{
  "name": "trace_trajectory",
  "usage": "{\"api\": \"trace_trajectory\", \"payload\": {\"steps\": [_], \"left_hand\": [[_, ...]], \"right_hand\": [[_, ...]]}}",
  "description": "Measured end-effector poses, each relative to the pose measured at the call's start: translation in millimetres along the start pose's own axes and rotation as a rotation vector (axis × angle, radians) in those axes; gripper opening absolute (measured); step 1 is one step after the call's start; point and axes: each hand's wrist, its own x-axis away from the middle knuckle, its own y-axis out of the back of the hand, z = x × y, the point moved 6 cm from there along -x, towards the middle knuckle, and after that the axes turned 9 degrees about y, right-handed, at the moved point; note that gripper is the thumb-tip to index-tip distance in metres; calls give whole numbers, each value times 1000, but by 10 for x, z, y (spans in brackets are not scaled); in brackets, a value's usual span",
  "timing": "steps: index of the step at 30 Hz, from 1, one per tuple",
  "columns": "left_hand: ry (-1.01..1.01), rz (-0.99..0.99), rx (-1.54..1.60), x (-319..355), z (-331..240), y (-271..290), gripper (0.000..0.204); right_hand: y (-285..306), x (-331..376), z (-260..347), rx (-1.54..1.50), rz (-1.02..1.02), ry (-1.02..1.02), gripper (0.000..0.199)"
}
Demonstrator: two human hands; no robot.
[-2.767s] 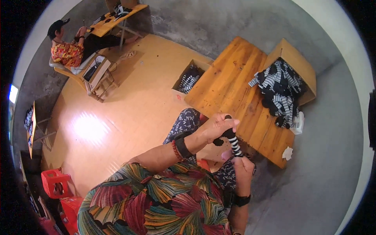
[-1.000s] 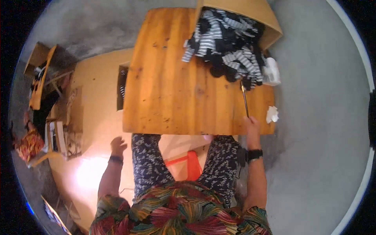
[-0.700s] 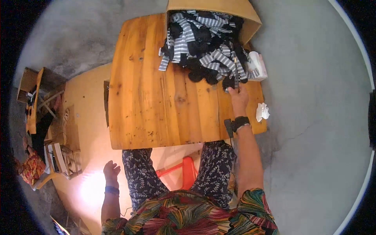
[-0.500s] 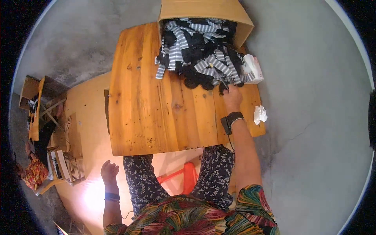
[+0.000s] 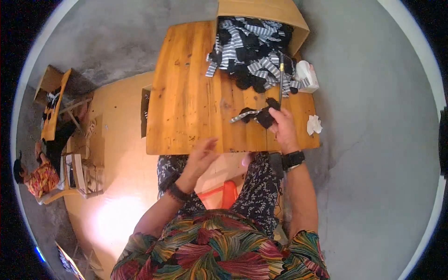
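My right hand (image 5: 281, 125) rests over the near right part of the wooden table (image 5: 186, 93), shut on a black-and-grey striped sock (image 5: 255, 114) and a thin metal rod (image 5: 281, 81) that points away from me. Beyond it lies a pile of black and striped socks (image 5: 249, 51) spilling from a cardboard box (image 5: 266, 11) on its side. My left hand (image 5: 201, 156) hovers open at the table's near edge, holding nothing. Both wrists wear dark bands.
A white container (image 5: 308, 74) and a crumpled white tissue (image 5: 313, 125) sit at the table's right edge. A red stool (image 5: 224, 196) is under me. A box with socks (image 5: 144, 112) stands on the floor left of the table. Another person (image 5: 35, 175) sits far left by small desks.
My right hand reached to the sock pile and drew back toward me with one sock and the rod. My left hand rose from beside my leg to the table's near edge.
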Motion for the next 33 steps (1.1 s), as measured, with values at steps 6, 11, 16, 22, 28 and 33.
{"api": "trace_trajectory", "payload": {"steps": [6,11,16,22,28,33], "left_hand": [[-247,100,-32,103,-672,-231,62],[-85,324,356,434,-867,-123,51],[85,458,359,524,-116,-102,27],[206,275,622,787,140,166,16],[229,-164,369,618,529,587,16],[280,-22,546,603,577,405,18]], "right_hand": [[-666,587,508,-98,278,-54,29],[-1013,975,397,-28,534,-218,32],[-1148,835,374,167,554,-113,27],[-925,603,-147,418,372,11,18],[-1112,1047,-473,753,239,187,7],[-1393,1462,-1019,523,455,117,9]]}}
